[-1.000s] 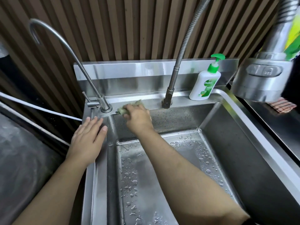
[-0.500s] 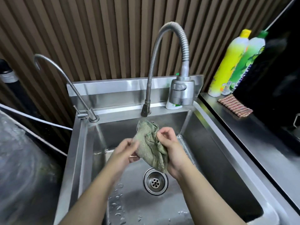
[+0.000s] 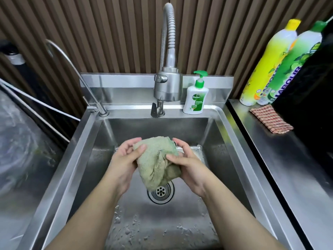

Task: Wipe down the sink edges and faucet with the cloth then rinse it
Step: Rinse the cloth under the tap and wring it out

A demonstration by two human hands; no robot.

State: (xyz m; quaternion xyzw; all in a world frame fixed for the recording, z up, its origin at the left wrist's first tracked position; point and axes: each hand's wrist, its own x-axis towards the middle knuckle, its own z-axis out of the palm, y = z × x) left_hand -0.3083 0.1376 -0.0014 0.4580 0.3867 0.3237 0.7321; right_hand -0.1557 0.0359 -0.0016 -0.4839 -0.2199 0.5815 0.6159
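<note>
A crumpled green cloth (image 3: 157, 160) hangs over the middle of the steel sink (image 3: 75, 152), just above the drain (image 3: 161, 191). My left hand (image 3: 124, 159) grips its left side with the thumb on top. On the right side, my right hand (image 3: 187, 162) pinches the cloth. The flexible faucet (image 3: 167, 83) arches from the back ledge, its spray head hanging above and behind the cloth. No water is running from it. A thin gooseneck tap (image 3: 77, 74) stands at the back left corner.
A white hand-soap pump bottle (image 3: 196, 98) stands on the back ledge beside the faucet. Yellow and green dish-soap bottles (image 3: 275, 65) and a checked red pad (image 3: 270, 119) sit on the right counter. Water drops dot the basin floor. White hoses run along the left.
One second ago my right hand wiped the back ledge with the cloth while my left hand rested on the rim. Both hands now hold the cloth over the drain, lower than half a second ago.
</note>
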